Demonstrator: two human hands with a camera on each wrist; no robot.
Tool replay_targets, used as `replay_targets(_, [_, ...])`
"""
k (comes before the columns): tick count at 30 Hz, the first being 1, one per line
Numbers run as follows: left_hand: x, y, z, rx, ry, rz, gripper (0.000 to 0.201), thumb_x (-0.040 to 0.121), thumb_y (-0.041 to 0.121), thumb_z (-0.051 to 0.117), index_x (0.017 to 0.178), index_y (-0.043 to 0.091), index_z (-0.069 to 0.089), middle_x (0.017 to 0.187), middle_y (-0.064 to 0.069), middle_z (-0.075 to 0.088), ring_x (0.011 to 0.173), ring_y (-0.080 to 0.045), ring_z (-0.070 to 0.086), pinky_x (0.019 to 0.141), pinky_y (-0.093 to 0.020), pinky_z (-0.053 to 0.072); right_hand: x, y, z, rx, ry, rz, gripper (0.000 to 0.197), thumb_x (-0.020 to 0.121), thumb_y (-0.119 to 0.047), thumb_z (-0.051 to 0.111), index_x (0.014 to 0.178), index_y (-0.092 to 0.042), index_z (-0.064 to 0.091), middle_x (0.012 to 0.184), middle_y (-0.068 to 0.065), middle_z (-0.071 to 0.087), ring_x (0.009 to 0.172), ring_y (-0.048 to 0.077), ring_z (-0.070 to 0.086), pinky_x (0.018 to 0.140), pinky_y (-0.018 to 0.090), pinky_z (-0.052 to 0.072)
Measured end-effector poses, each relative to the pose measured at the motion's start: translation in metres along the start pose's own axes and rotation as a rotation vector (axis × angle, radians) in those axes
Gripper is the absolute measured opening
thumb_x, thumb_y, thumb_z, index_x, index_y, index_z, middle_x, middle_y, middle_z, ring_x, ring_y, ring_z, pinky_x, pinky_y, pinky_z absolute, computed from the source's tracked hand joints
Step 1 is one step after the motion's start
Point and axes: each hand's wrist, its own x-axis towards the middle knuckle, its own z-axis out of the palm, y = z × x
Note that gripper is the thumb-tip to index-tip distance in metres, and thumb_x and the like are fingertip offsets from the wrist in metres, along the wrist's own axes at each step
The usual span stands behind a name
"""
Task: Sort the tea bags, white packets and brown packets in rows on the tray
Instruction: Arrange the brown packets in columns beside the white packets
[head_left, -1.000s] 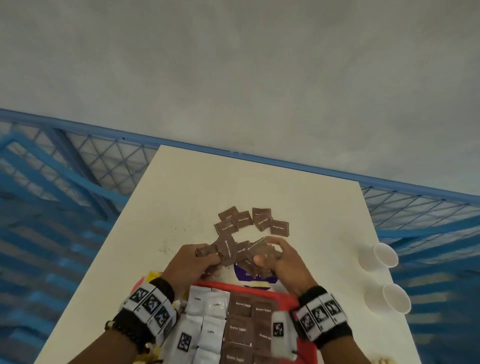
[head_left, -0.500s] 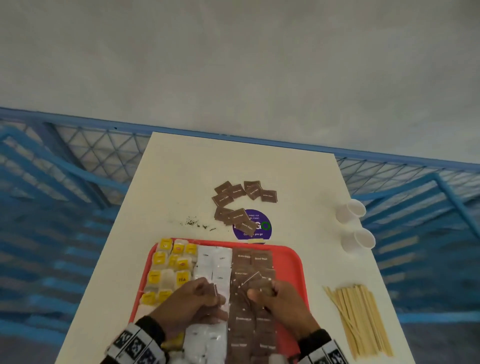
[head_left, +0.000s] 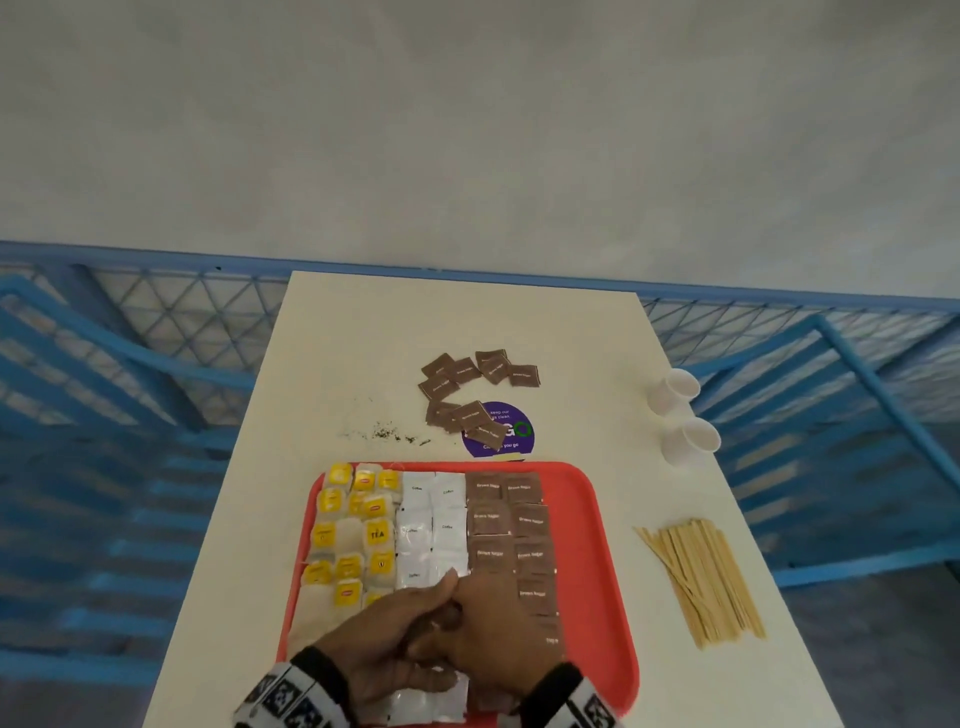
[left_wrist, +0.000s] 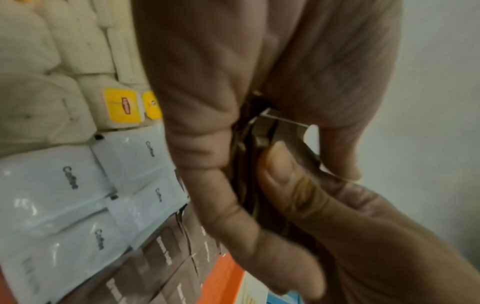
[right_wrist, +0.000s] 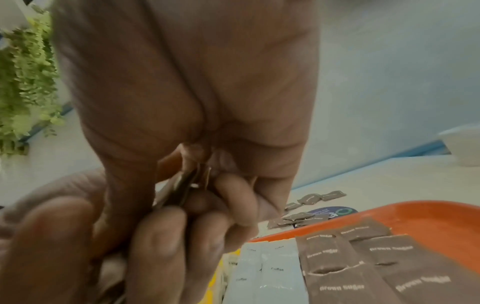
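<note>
From the head view, the red tray (head_left: 597, 519) holds tea bags (head_left: 353, 519), white packets (head_left: 431, 519) and brown packets (head_left: 506, 519) in rows; its right strip is bare. The left hand (head_left: 384, 639) and right hand (head_left: 498, 623) meet above the near rows.

The left wrist view shows both hands pinching a small stack of brown packets (left_wrist: 259, 164).

In the right wrist view, loose brown packets (right_wrist: 309, 199) lie on the desk (right_wrist: 389, 176) beyond the tray's far edge.

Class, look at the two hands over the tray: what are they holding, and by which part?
Both the left hand and the right hand pinch a small stack of brown packets by its edges, between fingertips and thumbs.

White table (head_left: 332, 364) under red tray (head_left: 597, 519), cups (head_left: 675, 387)
</note>
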Motion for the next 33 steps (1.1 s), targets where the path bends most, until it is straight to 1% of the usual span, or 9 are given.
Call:
replay_targets(2, [-0.001,0.000,-0.005,0.071,0.002,0.023,0.041,0.081,0.042,0.067,0.083,0.001,0.065,0.055,-0.012,0.051,0.045,-0.020,0.054,0.047,-0.029,0.052,0.001,0.001,0.005,0.021,0.017,0.024,0.031,0.065,-0.047,0.072,0.083,-0.022,0.068,0.073,-0.004,0.068,0.073,0.013,0.067,0.070,0.035,0.058])
replay_targets(5, [-0.006,0.001,-0.009,0.131,-0.011,0.041,0.039,0.086,0.040,0.063,0.076,0.005,0.076,0.066,-0.018,0.060,0.051,-0.024,0.062,0.045,-0.026,0.051,-0.002,0.001,0.008,0.089,0.067,0.032,0.020,0.063,-0.044,0.078,0.074,-0.035,0.064,0.068,-0.012,0.064,0.067,0.005,0.065,0.069,0.034,0.057])
replay_targets(9, [-0.011,0.005,-0.008,0.078,-0.034,0.079,0.046,0.090,0.045,0.058,0.088,0.004,0.079,0.080,-0.020,0.067,0.060,-0.026,0.066,0.058,-0.037,0.061,-0.006,-0.001,0.006,0.025,0.275,-0.011,0.043,0.063,-0.041,0.084,0.087,-0.031,0.050,0.084,-0.020,0.047,0.076,-0.005,0.044,0.070,0.019,0.041])
replay_targets(11, [-0.013,0.009,-0.009,0.035,-0.040,0.105,0.048,0.093,0.046,0.055,0.095,0.005,0.079,0.089,-0.021,0.069,0.068,-0.028,0.069,0.067,-0.043,0.062,-0.008,-0.003,0.002,0.076,0.358,-0.010,0.044,0.063,-0.042,0.084,0.091,-0.030,0.052,0.088,-0.019,0.049,0.081,-0.004,0.046,0.071,0.018,0.040])
replay_targets(13, [-0.016,0.014,-0.012,-0.037,-0.055,0.143,0.048,0.094,0.045,0.055,0.110,0.005,0.075,0.101,-0.024,0.069,0.084,-0.035,0.072,0.073,-0.047,0.061,-0.011,-0.003,-0.007,0.199,0.423,0.017,0.036,0.069,-0.040,0.084,0.092,-0.029,0.058,0.085,-0.010,0.059,0.075,0.001,0.053,0.068,0.019,0.043])
replay_targets(16, [-0.023,0.021,-0.017,-0.122,-0.066,0.185,0.044,0.093,0.040,0.057,0.112,0.004,0.072,0.111,-0.027,0.069,0.096,-0.041,0.072,0.075,-0.051,0.061,-0.017,0.002,-0.023,0.273,0.509,0.009,0.009,0.083,-0.026,0.077,0.084,-0.026,0.068,0.076,-0.005,0.070,0.068,0.003,0.062,0.064,0.015,0.046])
replay_targets(21, [-0.031,0.031,-0.015,-0.084,0.003,0.303,0.041,0.091,0.035,0.060,0.117,0.004,0.064,0.102,-0.024,0.069,0.086,-0.033,0.072,0.065,-0.042,0.063,-0.024,-0.009,-0.029,0.342,0.591,0.047,0.036,0.079,-0.042,0.076,0.062,-0.013,0.064,0.062,0.004,0.065,0.051,0.000,0.050,0.055,0.014,0.043])
replay_targets(27, [-0.033,0.024,-0.008,0.130,0.063,0.425,0.033,0.091,0.033,0.065,0.110,0.006,0.063,0.096,-0.021,0.072,0.077,-0.024,0.071,0.056,-0.029,0.056,-0.017,-0.023,-0.010,0.438,0.478,-0.025,0.014,0.084,-0.028,0.076,0.074,-0.018,0.074,0.071,-0.002,0.073,0.066,0.013,0.067,0.064,0.022,0.052])
replay_targets(33, [-0.043,0.024,-0.010,0.287,0.163,0.579,0.021,0.092,0.025,0.067,0.089,0.004,0.064,0.083,-0.014,0.072,0.066,-0.024,0.066,0.045,-0.025,0.047,-0.025,-0.017,-0.024,0.696,0.399,-0.005,0.025,0.089,-0.034,0.069,0.074,-0.014,0.071,0.064,0.003,0.062,0.060,0.014,0.050,0.058,0.024,0.040])
